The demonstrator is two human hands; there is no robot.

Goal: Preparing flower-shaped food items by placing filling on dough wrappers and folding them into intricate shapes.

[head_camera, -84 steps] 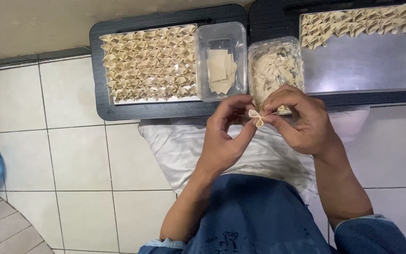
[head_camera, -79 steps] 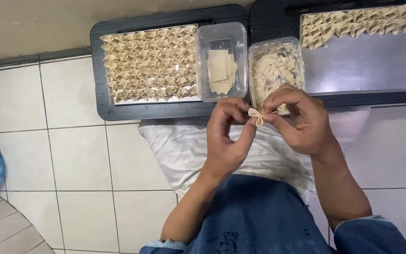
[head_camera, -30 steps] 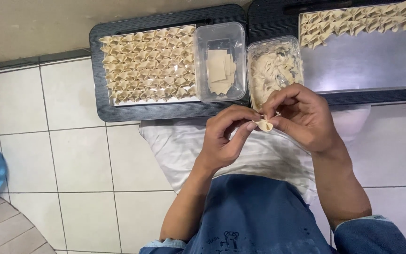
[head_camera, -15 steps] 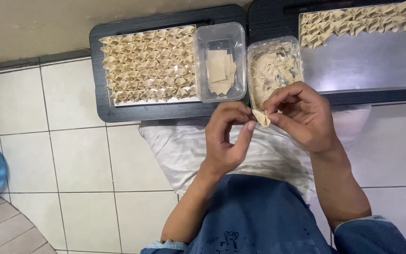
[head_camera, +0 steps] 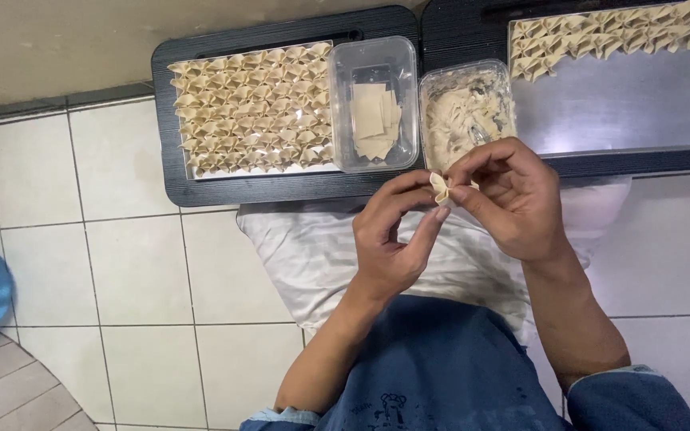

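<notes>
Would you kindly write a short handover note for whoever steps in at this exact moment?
Left hand: fingertips pinching the small folded dumpling.
Right hand: pinching the same dumpling from the other side, above the white cloth on the lap.
Done: left tray packed with folded dumplings; right tray has one band along its far edge.
Left: the dumpling in hand is not yet set down; wrappers remain in the clear tub, filling in the tub beside it.

Bare metal tray (head_camera: pixel 624 112) ahead; filling tub (head_camera: pixel 463 108) and wrapper tub (head_camera: pixel 373 104) alongside.
</notes>
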